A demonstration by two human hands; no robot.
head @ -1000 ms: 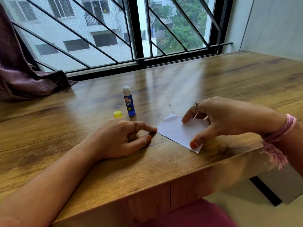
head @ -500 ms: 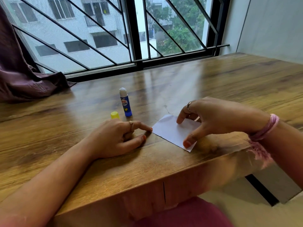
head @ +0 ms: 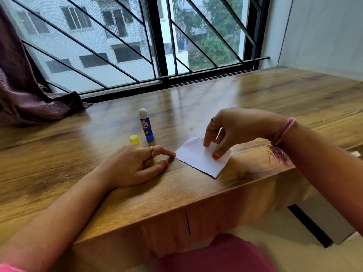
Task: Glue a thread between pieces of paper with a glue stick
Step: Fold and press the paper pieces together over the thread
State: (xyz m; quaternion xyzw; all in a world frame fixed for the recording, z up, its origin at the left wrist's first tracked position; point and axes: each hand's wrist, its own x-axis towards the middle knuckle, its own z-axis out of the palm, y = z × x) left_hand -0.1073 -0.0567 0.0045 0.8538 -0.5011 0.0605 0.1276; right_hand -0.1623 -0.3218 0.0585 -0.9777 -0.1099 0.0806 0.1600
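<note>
A white paper square [head: 198,157] lay flat mid-frame, the right hand [head: 233,128] pressing it with thumb and fingertip, the left hand [head: 135,165] resting relaxed and empty at its corner, an uncapped glue stick [head: 145,125] and yellow cap [head: 134,139] just above.

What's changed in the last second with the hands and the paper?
The right hand has lifted its palm, with fingertips still on the white paper square. The left hand stays at the paper's left corner; the blue glue stick and yellow cap are unmoved.

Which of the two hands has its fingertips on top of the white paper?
The right hand; its fingertips rest on the white paper. The left hand only reaches its corner.
</note>
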